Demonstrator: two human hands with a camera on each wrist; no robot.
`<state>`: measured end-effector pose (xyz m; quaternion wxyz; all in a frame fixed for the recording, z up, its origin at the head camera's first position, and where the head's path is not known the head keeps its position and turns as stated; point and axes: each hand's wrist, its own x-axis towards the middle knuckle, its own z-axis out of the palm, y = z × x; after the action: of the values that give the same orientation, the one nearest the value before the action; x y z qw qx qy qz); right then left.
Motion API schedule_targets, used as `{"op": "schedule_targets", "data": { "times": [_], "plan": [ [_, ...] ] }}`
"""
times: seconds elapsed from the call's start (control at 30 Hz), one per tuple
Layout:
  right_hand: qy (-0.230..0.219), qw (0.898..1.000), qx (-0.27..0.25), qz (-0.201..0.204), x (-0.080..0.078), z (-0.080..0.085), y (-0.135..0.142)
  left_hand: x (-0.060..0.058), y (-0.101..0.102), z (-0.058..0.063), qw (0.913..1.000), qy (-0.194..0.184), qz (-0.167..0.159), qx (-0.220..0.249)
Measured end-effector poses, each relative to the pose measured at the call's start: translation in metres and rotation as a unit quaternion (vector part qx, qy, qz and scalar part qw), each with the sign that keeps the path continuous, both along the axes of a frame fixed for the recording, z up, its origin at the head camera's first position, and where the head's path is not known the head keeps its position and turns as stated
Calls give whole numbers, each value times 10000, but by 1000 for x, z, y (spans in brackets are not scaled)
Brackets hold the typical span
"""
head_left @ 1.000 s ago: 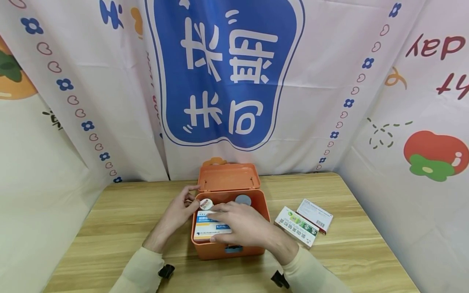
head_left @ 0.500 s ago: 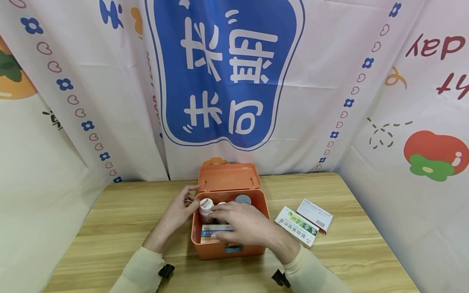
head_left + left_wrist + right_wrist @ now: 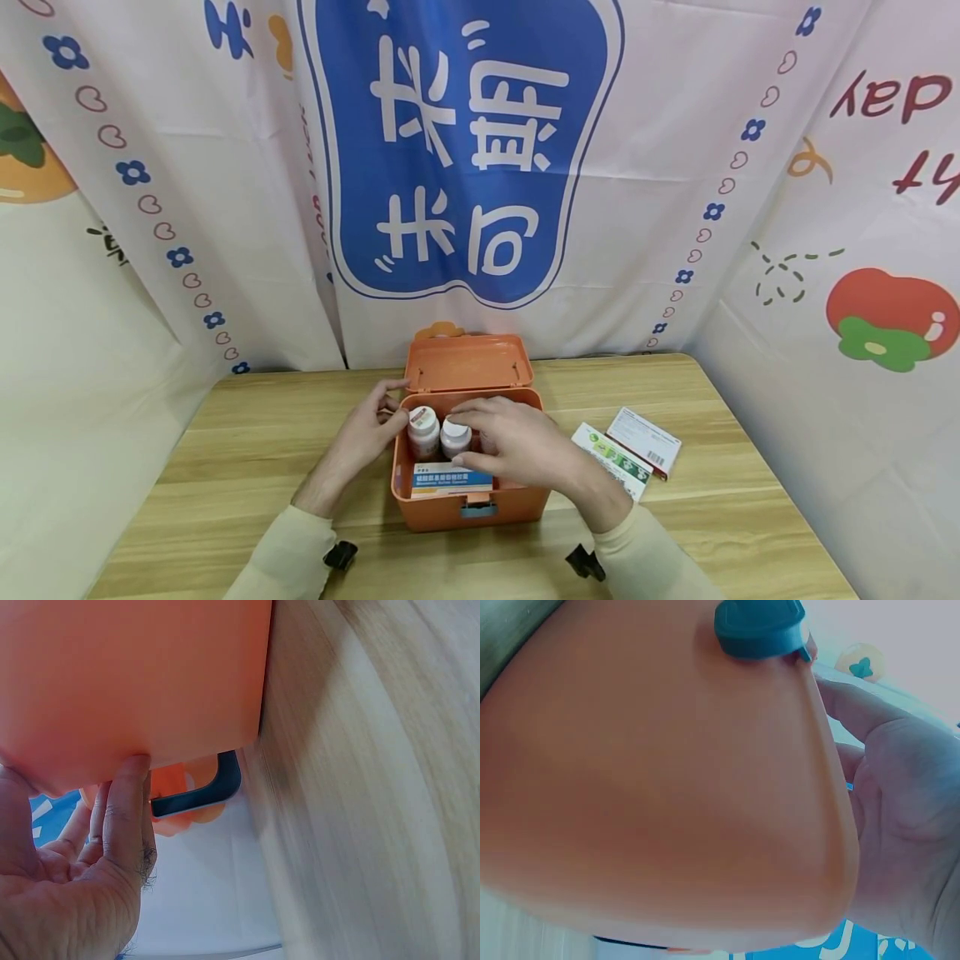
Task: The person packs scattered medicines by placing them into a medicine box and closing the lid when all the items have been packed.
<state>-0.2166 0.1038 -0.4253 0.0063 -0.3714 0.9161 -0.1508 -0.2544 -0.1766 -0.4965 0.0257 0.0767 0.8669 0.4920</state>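
An orange storage box (image 3: 468, 518) stands on the table with its lid (image 3: 468, 362) swung back. Inside are a white pill bottle (image 3: 424, 437) at the left and another white bottle (image 3: 454, 442) beside it; a third lies mostly behind the right hand. A blue-and-white medicine carton (image 3: 452, 481) sits upright along the front wall. My left hand (image 3: 369, 429) grips the box's back left rim, a fingertip against the outer wall in the left wrist view. My right hand (image 3: 517, 442) hovers over the box with loose fingers, fingertips overlapping the middle bottle's cap, holding nothing.
To the right of the box lie a green-and-white medicine carton (image 3: 611, 458) and a white carton with a barcode (image 3: 647, 440), one overlapping the other. A printed curtain (image 3: 615, 317) hangs behind the table. A dark handle (image 3: 199, 801) sticks out behind the box.
The blue-and-white carton has gone from lying across the bottles to standing at the front wall. My right hand has let go of it and moved back and right. The left hand stays put.
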Motion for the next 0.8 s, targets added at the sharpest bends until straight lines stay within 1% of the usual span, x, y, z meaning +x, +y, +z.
{"op": "schedule_targets", "data": {
  "times": [0.33, 0.57, 0.8],
  "plan": [
    [-49, 9989, -267, -374, -6, 2, 19, 0, 0, -1, 10000, -6, -7, 41],
    [-200, 9965, -456, -666, -13, 0, 34, 0, 0, -1, 10000, 6, -16, 55],
    [-232, 9941, -535, -918, -19, -1, 49, 0, -1, 0, 10000, 10, -37, 40]
  ]
}}
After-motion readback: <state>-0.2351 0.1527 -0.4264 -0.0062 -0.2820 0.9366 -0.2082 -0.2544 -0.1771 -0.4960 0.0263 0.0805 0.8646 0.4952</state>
